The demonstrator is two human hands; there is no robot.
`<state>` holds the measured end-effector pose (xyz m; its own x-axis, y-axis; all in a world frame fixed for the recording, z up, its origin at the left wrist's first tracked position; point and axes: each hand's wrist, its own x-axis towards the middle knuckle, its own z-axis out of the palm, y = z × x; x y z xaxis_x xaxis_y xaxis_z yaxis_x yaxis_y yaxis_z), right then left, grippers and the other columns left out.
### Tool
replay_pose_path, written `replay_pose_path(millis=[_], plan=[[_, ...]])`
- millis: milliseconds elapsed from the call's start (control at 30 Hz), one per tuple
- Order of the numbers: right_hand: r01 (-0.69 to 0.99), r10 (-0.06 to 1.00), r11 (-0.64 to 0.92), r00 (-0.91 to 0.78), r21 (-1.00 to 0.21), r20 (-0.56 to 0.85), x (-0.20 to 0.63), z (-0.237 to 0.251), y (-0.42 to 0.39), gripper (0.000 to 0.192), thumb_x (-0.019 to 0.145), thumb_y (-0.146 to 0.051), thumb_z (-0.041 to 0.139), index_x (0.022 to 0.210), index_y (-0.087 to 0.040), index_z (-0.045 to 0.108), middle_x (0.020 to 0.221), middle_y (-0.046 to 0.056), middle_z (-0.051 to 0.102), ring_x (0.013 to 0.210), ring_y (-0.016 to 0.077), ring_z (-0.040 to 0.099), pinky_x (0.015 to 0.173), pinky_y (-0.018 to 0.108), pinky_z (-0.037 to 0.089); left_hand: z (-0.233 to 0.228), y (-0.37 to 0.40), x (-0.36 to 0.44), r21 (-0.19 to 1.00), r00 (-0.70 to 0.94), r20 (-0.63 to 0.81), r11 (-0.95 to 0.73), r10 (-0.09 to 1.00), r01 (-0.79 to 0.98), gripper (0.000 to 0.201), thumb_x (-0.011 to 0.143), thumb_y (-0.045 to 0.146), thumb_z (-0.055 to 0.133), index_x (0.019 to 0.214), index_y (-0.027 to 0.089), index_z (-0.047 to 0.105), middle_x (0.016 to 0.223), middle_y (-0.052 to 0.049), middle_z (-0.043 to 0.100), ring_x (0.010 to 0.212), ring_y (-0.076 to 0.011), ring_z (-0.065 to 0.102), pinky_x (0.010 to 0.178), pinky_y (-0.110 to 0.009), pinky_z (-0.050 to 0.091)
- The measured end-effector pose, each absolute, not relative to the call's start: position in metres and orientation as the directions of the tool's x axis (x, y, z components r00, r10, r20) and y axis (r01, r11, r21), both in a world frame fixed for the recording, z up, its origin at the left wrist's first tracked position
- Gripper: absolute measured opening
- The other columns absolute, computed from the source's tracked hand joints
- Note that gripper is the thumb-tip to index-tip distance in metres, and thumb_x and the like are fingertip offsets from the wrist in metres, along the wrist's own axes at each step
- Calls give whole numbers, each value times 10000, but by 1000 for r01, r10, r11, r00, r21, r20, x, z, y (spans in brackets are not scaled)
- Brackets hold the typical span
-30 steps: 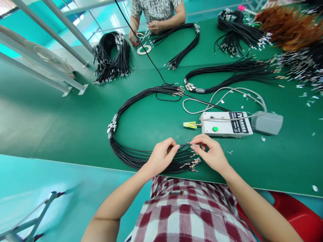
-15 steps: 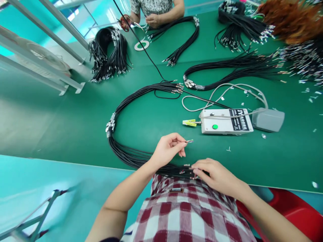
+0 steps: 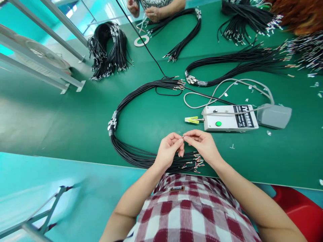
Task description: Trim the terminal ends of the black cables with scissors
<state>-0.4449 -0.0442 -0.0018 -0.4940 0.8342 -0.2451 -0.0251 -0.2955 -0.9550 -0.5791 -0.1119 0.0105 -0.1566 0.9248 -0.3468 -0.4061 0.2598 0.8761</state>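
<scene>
Head view: right hand (image 3: pixel 204 145) back beside left hand (image 3: pixel 169 149)

I sit at a long green work table (image 3: pixel 63 114) in a factory assembly workshop, a cable or wire-harness line. Bundles of black wires with metal terminals lie all over it: a big looped bundle (image 3: pixel 126 111) before me, another heap (image 3: pixel 106 50) by the metal frame (image 3: pixel 45 53), more at the far right (image 3: pixel 242 20). A small white tester box (image 3: pixel 228 117) with a green button sits beside a grey foot pedal (image 3: pixel 274 116). Across the table a co-worker's hand (image 3: pixel 152 13) handles wires too.
</scene>
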Motion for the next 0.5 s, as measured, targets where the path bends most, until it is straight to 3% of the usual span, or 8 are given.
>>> replay_pose_path(millis=[133, 267, 367, 500], plan=[[-100, 824, -425, -455, -900, -338, -448, -4, -50, 262, 653, -401, 852, 765, -191, 744, 713, 8, 708, 548, 99, 519, 549, 270, 463, 0, -116, -573, 919, -258, -279, 179, 925, -350, 353, 807, 446, 754, 814, 170, 533, 563, 56, 549, 429, -59, 473, 433, -196, 348], [-87, 834, -410, -440, -908, -334, -447, -3, -54, 294, 672, -426, 843, 792, -182, 731, 648, -7, 665, 514, 95, 505, 497, 253, 408, -6, -120, -568, 943, -311, -210, 108, 927, -316, 300, 862, 415, 709, 837, 173, 533, 605, 56, 525, 463, -49, 461, 460, -189, 356], [-38, 830, -363, -467, -931, -304, -444, -3, -56, 320, 726, -462, 799, 839, -177, 704, 576, -19, 628, 518, 121, 554, 505, 258, 419, -3, -119, -567, 955, -299, -182, 95, 937, -282, 283, 856, 397, 721, 956, 180, 570, 808, 24, 565, 495, -27, 469, 474, -186, 383], [-80, 840, -347, -469, -934, -272, -441, -7, -57, 330, 701, -473, 813, 794, -185, 681, 701, 1, 680, 539, 114, 576, 544, 267, 462, 3, -112, -568, 977, -185, -117, 80, 976, -196, 298, 845, 366, 736, 1067, 187, 647, 1049, -48, 554, 697, -81, 588, 607, -222, 518]])
